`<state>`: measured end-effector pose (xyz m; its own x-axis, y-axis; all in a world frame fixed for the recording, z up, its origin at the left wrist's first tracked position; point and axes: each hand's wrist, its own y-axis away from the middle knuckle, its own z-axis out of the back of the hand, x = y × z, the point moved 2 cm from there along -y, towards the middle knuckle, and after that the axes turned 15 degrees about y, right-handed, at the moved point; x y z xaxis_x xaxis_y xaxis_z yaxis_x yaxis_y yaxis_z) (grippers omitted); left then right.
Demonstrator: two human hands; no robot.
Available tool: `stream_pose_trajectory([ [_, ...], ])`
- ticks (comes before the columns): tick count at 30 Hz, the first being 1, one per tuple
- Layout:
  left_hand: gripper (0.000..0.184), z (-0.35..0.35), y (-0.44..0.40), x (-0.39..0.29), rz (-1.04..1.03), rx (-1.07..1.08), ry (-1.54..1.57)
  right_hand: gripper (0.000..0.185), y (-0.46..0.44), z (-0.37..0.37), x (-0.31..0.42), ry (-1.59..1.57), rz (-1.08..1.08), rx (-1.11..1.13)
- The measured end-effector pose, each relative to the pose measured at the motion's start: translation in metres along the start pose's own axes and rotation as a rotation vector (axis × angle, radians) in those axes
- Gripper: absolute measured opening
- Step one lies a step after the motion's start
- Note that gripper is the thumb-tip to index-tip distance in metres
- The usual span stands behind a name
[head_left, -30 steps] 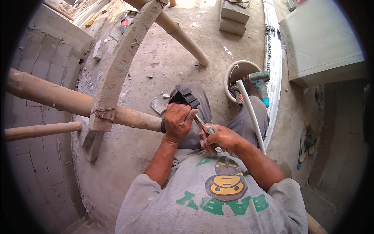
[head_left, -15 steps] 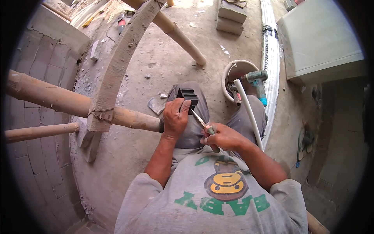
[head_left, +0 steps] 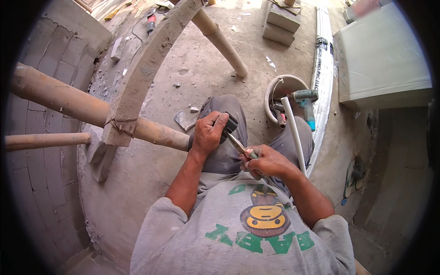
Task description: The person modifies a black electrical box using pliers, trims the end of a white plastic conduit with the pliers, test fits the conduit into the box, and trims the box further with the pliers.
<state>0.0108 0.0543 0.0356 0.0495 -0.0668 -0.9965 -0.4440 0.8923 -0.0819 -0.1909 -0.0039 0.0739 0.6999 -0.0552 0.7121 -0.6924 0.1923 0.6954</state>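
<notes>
My left hand (head_left: 210, 133) grips a small black plastic box (head_left: 232, 123), thumb on top, above my left knee. In my right hand (head_left: 263, 160) is a pair of pliers (head_left: 237, 144) with a greenish handle and narrow metal jaws. The jaws point up and left and meet the lower edge of the box; whether they pinch it, I cannot tell. My right fingers are wrapped round the handle and partly hide it.
A bucket (head_left: 269, 103) with tools and a teal cordless drill (head_left: 306, 107) stands by my right knee. A white pipe (head_left: 294, 135) leans across my right leg. Bamboo poles (head_left: 59, 96) and a curved plank (head_left: 142, 75) cross on the left. Grey blocks (head_left: 280, 27) stand ahead.
The black box has turned in my left hand, so its ribbed side is less visible. The pliers stay at its lower edge. The view has shifted slightly.
</notes>
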Motion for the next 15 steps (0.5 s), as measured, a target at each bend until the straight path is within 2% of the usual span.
stream_pose_trajectory([
  [8, 0.035, -0.0001, 0.0014, 0.0022, -0.006, 0.038, 0.079, 0.022, 0.0009, -0.003, 0.0001, -0.342, -0.023, 0.223],
  [15, 0.035, 0.0046, 0.0021, 0.0015, 0.057, 0.09, 0.103, 0.022, -0.0013, -0.0018, 0.0033, -0.34, -0.01, 0.257],
])
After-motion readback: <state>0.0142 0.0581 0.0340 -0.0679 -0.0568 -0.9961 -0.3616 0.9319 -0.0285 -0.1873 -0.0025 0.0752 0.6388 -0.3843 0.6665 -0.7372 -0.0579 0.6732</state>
